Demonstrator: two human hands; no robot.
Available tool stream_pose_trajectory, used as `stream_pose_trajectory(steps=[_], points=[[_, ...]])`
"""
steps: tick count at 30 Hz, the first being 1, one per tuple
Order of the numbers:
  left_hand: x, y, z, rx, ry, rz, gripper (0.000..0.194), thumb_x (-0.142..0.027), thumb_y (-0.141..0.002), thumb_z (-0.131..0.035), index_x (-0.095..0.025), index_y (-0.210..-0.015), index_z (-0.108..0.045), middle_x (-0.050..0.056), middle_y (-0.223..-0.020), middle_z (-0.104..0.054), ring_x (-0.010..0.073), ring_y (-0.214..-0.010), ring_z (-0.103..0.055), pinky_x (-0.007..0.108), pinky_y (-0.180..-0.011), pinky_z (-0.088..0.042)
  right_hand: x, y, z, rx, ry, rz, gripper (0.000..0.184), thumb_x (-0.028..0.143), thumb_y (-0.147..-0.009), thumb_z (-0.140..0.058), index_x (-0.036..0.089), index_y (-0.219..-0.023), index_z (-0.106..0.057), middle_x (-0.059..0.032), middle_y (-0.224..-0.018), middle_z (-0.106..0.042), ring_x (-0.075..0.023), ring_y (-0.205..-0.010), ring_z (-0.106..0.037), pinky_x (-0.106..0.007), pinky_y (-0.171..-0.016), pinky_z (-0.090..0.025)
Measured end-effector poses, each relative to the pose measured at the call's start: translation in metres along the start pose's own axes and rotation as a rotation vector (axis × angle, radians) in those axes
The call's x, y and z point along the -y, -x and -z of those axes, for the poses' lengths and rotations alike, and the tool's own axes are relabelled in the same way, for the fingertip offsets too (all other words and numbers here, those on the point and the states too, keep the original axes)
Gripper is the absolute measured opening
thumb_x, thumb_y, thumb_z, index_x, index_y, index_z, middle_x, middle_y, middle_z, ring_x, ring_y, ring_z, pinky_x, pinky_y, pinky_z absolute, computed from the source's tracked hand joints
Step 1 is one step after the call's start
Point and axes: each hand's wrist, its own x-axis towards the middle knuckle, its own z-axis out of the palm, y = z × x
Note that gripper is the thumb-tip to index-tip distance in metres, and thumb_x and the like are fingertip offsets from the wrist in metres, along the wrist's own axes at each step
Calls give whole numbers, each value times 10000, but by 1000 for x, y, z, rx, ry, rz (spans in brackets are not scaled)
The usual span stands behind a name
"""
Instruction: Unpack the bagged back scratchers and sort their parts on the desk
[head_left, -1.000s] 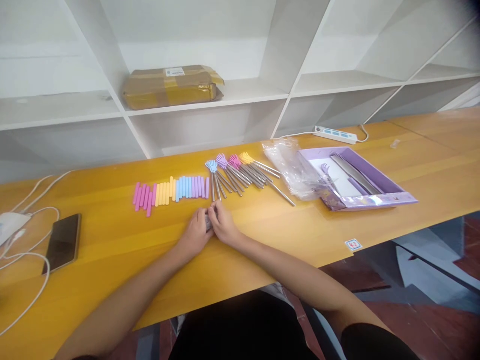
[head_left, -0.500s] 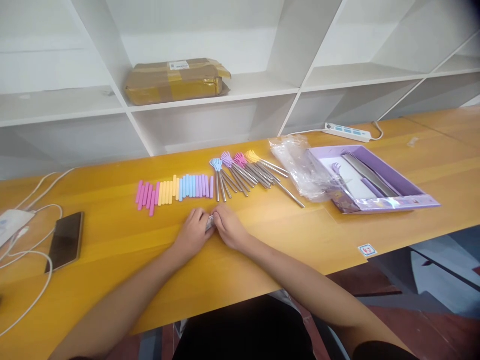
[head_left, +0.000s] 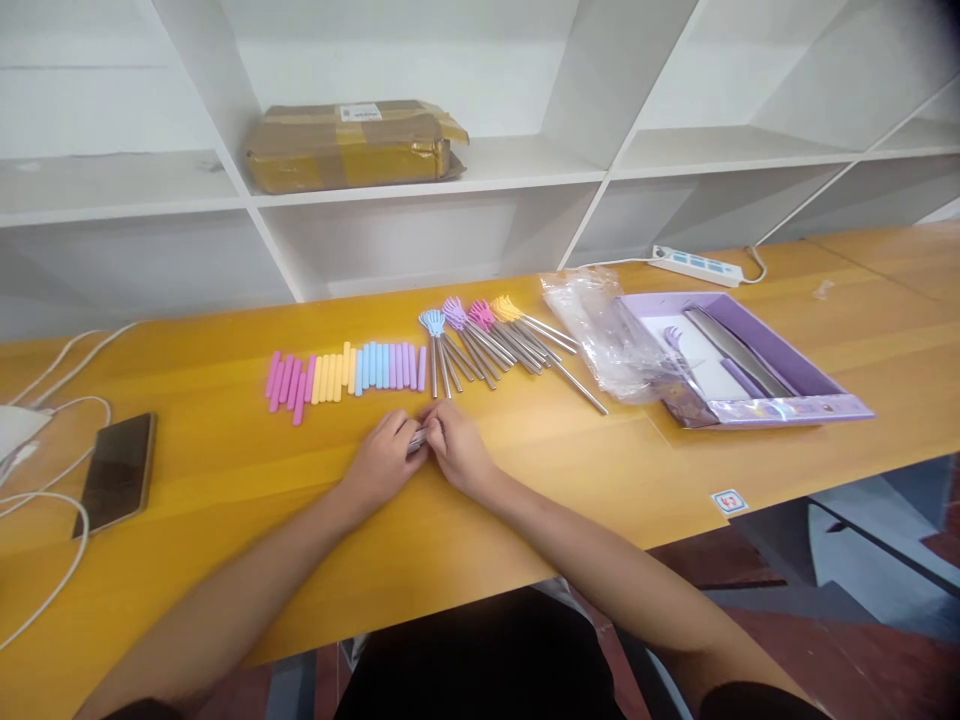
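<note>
Both my hands rest together on the yellow wooden table [head_left: 225, 460]. My left hand [head_left: 384, 460] and my right hand [head_left: 454, 450] pinch a small silvery metal piece [head_left: 417, 437] between their fingertips. Just beyond them lies a row of short coloured sleeves [head_left: 345, 368] in pink, yellow, blue and purple. To its right lie several metal rods with coloured claw-shaped heads [head_left: 480, 335], fanned out side by side.
A crumpled clear plastic bag [head_left: 600, 335] lies against an open purple box [head_left: 780, 370] with utensils in it. A phone [head_left: 114, 472] and white cables [head_left: 45, 500] sit at the left. A power strip [head_left: 697, 265] lies at the back; a brown parcel [head_left: 352, 145] sits on the white shelf.
The hands stay pinched together on the small metal piece. The view has shifted slightly, so everything sits a little higher and more to the right.
</note>
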Motion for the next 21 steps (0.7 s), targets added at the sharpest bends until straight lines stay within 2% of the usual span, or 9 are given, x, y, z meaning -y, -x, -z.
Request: stream_pose_trajectory(steps=[4, 9, 14, 16, 19, 21], points=[[-1, -2, 1, -10, -32, 9, 55, -233, -1027, -625, -210, -981, -605, 67, -988, -610, 249, -925, -602, 390, -841, -536, 3, -1, 4, 24, 65, 44, 194, 237, -1090, -425, 241, -982, -586, -105, -1092, -715, -258, -1067, -651, -420, -972, -518], [0, -3, 5, 61, -111, -24, 79, -270, -1032, -645, -198, -1034, -611, 90, -1010, -643, 285, -942, -594, 434, -853, -533, 2, -2, 2, 56, 201, 53, 102, 299, -1053, -583, 237, -972, -592, -94, -982, -689, -279, -974, -622, -425, -909, -518], [-1, -3, 5, 98, -210, -60, 129, -300, -1075, -575, -184, -1042, -620, 107, -991, -647, 301, -928, -590, 445, -825, -525, -2, 0, -3, 93, 184, 96, 108, 242, -1048, -548, 244, -944, -578, -89, -949, -690, -275, -976, -634, -417, -904, -531], [-2, -3, 5, 83, -207, -53, 148, -308, -1085, -553, -178, -1061, -619, 110, -997, -648, 299, -927, -592, 444, -826, -527, -2, 0, -2, 113, 148, 104, 124, 230, -1069, -498, 242, -984, -588, -100, -1027, -720, -271, -1015, -651, -423, -931, -538], [-1, -3, 5, 57, -191, -44, 149, -305, -1089, -551, -176, -1093, -625, 116, -1028, -657, 296, -954, -604, 440, -841, -529, 1, 1, 0, 132, 77, 106, 197, 227, -1108, -414, 240, -1092, -610, -123, -1252, -732, -262, -1139, -664, -439, -1005, -536], [1, -3, 4, 57, -191, -54, 150, -300, -1089, -557, -174, -1106, -638, 115, -1029, -662, 295, -958, -607, 437, -843, -526, 1, 1, 2, 132, 48, 88, 222, 253, -1126, -390, 238, -1113, -612, -130, -1289, -724, -262, -1167, -665, -447, -1023, -536]])
